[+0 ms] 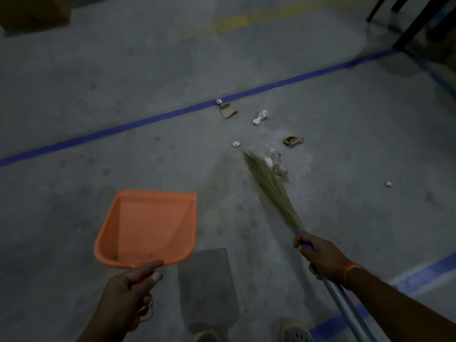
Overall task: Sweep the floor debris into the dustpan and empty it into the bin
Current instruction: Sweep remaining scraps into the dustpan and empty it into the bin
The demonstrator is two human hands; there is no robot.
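My left hand (130, 290) grips the handle of an orange dustpan (150, 225), held above the floor with its mouth pointing away from me. My right hand (318, 255) grips the grey handle of a grass broom (269, 183), whose blurred bristle tips touch a clear plastic scrap (277, 162). Debris lies beyond: a cardboard piece (227, 111), crumpled white paper (260, 117), a small white scrap (236, 143), a brown wrapper (292, 141), and a white bit (388, 184) far right.
Grey concrete floor with a blue tape line (123, 128) running diagonally behind the debris and another blue line (419, 275) at right. Dark furniture legs (409, 28) stand at top right, a brown box (34, 13) at top left. My shoes (294, 333) show at the bottom.
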